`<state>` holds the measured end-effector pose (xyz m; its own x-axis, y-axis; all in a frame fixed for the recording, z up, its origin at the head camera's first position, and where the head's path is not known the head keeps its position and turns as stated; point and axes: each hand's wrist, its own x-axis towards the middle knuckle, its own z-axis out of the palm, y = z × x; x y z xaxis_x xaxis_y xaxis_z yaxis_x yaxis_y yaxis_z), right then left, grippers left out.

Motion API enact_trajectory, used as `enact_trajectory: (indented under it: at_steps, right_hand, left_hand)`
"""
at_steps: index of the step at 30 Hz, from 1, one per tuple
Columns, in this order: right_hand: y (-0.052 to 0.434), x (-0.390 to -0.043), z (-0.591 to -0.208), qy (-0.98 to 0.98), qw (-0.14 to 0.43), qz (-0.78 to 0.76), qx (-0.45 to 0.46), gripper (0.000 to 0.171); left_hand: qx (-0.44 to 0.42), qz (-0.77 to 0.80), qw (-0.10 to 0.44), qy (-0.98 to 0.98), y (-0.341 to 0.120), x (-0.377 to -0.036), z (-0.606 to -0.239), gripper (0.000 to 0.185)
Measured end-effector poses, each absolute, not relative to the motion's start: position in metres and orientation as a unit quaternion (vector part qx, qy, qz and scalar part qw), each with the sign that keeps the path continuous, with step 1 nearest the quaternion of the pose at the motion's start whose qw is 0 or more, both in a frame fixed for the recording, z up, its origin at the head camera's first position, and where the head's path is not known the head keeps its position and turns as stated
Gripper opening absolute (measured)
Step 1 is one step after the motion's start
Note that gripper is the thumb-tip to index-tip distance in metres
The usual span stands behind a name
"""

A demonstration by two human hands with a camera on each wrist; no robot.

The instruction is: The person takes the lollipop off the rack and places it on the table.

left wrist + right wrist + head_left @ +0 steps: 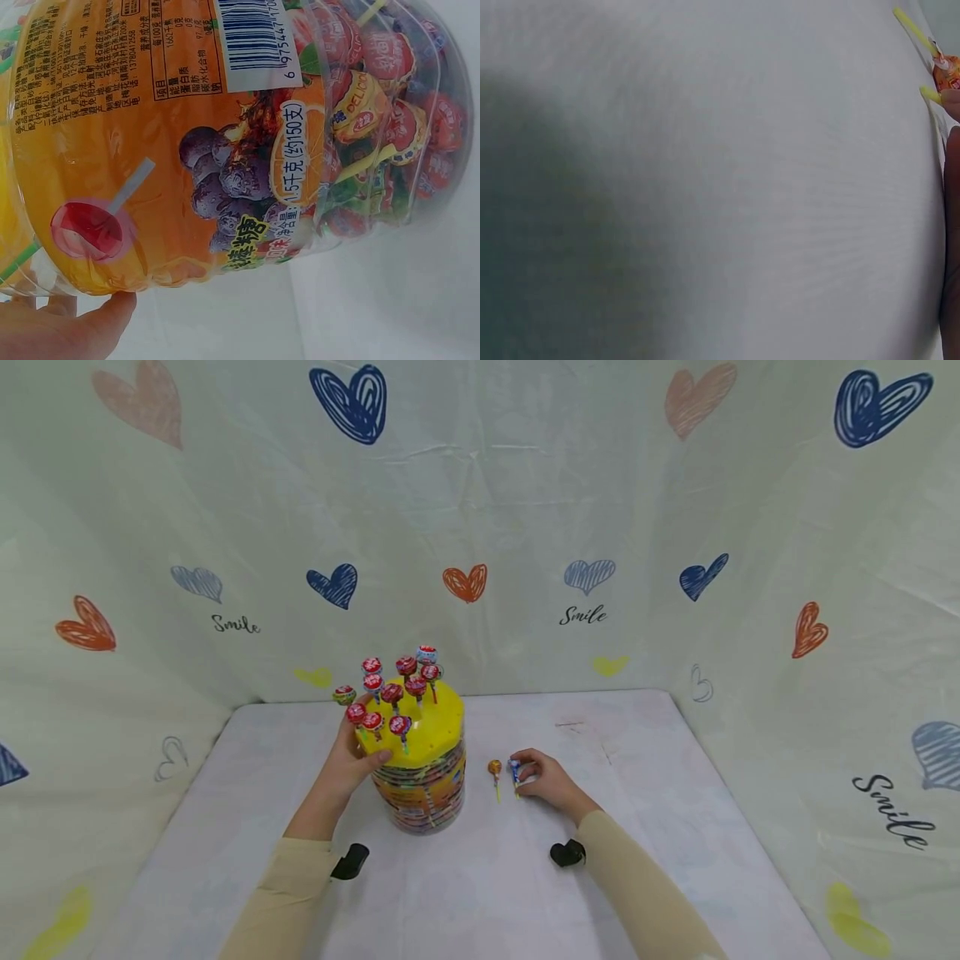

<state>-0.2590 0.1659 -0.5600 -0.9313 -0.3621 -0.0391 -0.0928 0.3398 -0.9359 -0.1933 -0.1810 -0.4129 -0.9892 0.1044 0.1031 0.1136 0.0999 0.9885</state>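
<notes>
A clear plastic jar (pixel 420 793) full of wrapped lollipops stands upright on the table, its orange label filling the left wrist view. Several lollipops (pixel 392 694) stick up from its yellow lid (pixel 442 727). My left hand (pixel 352 756) grips the jar around its upper left side, thumb at the front by the lid's edge; the other fingers are partly hidden. To the right of the jar, my right hand (pixel 546 779) pinches a blue-wrapped lollipop (pixel 514 772) at the tabletop. Just left of it lies an orange-wrapped lollipop (pixel 495 768) with a yellow stick.
The white table (pixel 637 860) ends at the back against a pale curtain (pixel 517 510) printed with hearts. Faint brown marks (pixel 570 724) show on the table's rear right. A black wrist camera (pixel 567 853) hangs by the right cuff, another (pixel 350 862) by the left.
</notes>
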Motion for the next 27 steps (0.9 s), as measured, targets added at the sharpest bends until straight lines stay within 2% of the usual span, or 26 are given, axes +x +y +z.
enact_trajectory:
  at_steps: [27]
  right_hand:
    - [0.1671,-0.2610,-0.5587,0.829,0.138,-0.529,-0.117,0.059]
  left_hand:
    - [-0.080,-0.668,-0.004,-0.740,-0.1808,-0.1910,-0.4106,0.083]
